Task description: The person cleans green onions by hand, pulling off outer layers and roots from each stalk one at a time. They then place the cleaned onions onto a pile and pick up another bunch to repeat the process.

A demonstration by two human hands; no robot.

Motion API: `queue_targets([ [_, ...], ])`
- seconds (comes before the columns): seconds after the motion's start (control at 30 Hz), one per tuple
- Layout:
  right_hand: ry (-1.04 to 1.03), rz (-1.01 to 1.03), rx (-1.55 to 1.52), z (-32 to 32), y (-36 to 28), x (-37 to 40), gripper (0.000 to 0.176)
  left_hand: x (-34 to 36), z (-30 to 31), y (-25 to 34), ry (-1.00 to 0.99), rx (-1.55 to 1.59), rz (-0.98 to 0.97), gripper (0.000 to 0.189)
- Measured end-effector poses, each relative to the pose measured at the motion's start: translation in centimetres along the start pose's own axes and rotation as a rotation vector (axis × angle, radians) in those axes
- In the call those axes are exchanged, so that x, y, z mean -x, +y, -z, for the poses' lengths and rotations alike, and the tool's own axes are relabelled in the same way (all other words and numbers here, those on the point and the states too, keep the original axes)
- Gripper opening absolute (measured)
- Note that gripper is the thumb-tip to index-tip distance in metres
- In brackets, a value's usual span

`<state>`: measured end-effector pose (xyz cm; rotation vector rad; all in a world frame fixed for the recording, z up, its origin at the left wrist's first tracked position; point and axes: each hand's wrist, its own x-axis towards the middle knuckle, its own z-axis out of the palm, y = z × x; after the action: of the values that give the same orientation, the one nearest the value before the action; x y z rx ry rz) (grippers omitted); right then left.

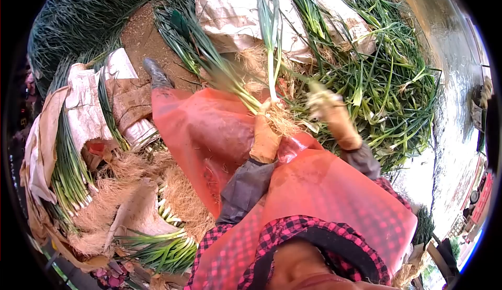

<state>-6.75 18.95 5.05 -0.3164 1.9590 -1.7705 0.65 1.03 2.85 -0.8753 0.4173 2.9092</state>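
Observation:
My left hand (266,138), in an orange glove, is closed around a few green onions (271,70) just above my lap. Their leaves point away from me, and a tuft of tan roots (283,118) hangs beside the glove. To the right, my right hand (337,117), also gloved, is lifted over a heap of loose green leaves (392,86). Motion smears its fingers, with something pale green about them, so its grip cannot be made out. A red plastic apron (334,185) covers my lap beneath both hands.
White woven sacks (235,7) with green onions on them lie ahead. Bundled onions (70,164) and root tufts (125,185) lie to the left, near more onions (167,251). A dark green pile (83,18) stands far left. My boot (156,73) rests on brown ground.

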Motion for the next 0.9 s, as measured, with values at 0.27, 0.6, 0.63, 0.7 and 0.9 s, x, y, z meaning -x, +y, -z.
queue_targets([
  [0.27,0.986,0.183,1.487,16.1,4.1,1.7,0.042,0.7,-1.4,5.2,-0.694,0.609,0.083,0.041],
  [0.6,0.076,-0.073,1.829,18.8,11.3,-15.8,0.048,4.1,-5.6,11.1,-0.657,0.285,-0.018,0.023],
  [0.63,0.359,0.227,1.797,23.8,13.0,-13.5,0.042,4.4,-6.6,12.5,-0.736,0.225,-0.010,0.023],
  [0.7,0.414,-0.223,1.855,31.6,8.4,-7.7,0.041,3.3,-8.4,12.4,-0.719,0.200,-0.064,0.027],
  [0.9,0.591,-1.150,1.395,50.0,11.1,16.7,0.045,-4.4,-7.9,5.4,-0.171,-0.044,-0.135,0.022],
])
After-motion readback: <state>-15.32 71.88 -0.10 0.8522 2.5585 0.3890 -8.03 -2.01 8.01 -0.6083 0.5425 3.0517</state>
